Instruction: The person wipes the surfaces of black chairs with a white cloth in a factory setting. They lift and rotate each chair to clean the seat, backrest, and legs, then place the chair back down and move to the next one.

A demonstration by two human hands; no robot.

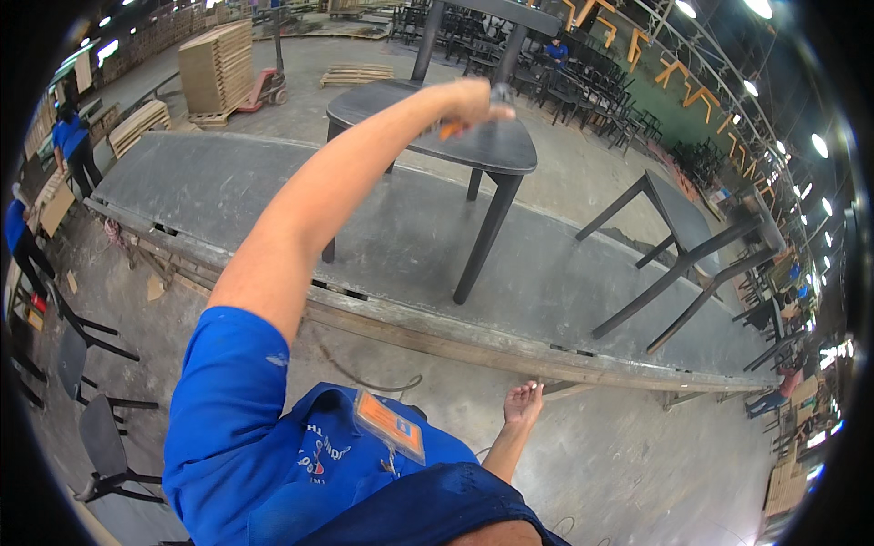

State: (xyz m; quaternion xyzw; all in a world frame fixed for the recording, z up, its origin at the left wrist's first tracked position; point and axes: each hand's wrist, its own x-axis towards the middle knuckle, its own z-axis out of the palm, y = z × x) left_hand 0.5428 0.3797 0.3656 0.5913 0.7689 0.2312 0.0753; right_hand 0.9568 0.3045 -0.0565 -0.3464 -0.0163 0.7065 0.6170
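My left hand [471, 100] is closed around an orange tool [451, 129] on the dark stool [510, 150] at 12 o'clock; my right hand [523, 402] hangs open, empty. I judge the work unfinished.

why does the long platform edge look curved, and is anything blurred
Head view: fisheye bends the long grey platform and its wooden edge toward the rim; the raised left hand over the dark stool is motion-smeared; ceiling lamps glare; corners go black.

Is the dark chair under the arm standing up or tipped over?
Standing up. The dark chair rests on its legs on the long grey platform, seat flat on top, with the left hand above it.
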